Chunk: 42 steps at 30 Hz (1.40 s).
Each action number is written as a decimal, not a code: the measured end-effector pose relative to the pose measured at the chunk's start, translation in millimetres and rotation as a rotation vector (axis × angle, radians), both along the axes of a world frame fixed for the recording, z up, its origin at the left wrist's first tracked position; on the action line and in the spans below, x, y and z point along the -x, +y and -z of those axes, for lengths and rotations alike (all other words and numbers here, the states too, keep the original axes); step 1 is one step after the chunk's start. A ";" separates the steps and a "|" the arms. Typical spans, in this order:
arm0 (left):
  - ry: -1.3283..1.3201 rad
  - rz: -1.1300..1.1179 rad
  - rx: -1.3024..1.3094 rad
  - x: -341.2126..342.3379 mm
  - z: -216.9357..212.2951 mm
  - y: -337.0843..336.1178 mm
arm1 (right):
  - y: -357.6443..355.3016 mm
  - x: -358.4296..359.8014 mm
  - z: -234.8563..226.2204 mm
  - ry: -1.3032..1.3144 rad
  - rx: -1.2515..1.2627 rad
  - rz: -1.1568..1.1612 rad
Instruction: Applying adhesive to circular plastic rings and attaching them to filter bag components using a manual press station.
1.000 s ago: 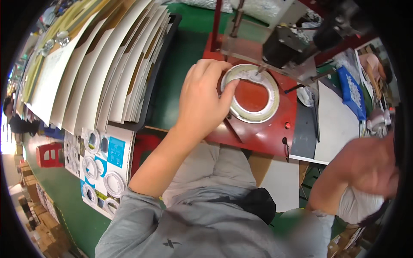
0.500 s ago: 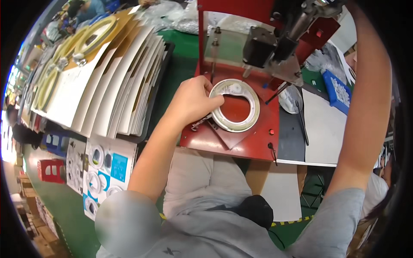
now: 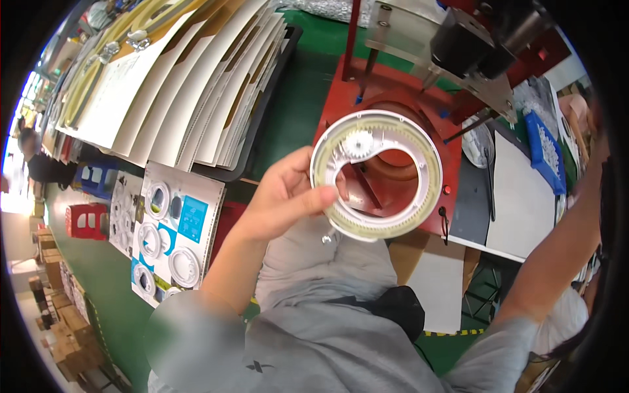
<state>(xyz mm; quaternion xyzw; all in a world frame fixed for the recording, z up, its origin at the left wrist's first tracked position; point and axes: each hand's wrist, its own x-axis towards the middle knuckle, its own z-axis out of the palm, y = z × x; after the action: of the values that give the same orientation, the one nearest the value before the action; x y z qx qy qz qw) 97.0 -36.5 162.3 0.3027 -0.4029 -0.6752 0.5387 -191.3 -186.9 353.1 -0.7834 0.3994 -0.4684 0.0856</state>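
Observation:
My left hand point(image 3: 282, 196) grips the left side of a white plastic ring-shaped housing point(image 3: 430, 180), thumb on its face and fingers behind. The ring is raised above the front of a red bench press point(image 3: 337, 92), its open face turned up. Inside sit a yellowish toothed ring along the wall and a small white gear point(image 3: 358, 144) at the upper left. A small shiny piece hangs below the ring near my wrist. My right forearm point(image 3: 557, 242) reaches to the far right, and the hand is lost at the dark picture rim.
Slanted white boards point(image 3: 190, 98) stand stacked at the left, with yellowish rings on top. A dark motor block point(image 3: 462, 40) and clear plate overhang the press base. On the right are a blue tray point(image 3: 545, 154) of small white parts and a white sheet point(image 3: 521, 190).
My left hand has lifted the ring off the press base and brought it closer. My right arm has come down from the press's upper part toward the right.

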 end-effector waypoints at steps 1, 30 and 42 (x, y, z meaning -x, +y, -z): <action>0.055 -0.005 0.029 5.0 2.7 5.9 | 40.3 5.9 18.6 0.023 -0.029 -0.031; -0.571 -0.092 -0.244 22.2 91.5 70.9 | 66.7 377.5 268.3 -1.110 -0.735 0.386; -1.805 -1.058 -0.750 -193.4 182.9 210.7 | 137.8 58.2 198.1 -0.053 -1.351 -0.804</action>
<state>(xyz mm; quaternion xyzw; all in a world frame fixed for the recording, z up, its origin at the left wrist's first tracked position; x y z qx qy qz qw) 290.4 174.2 -20.7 0.9605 -0.2376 0.0289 0.1421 -249.5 -49.1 155.0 -0.6348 0.2814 -0.0758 0.7156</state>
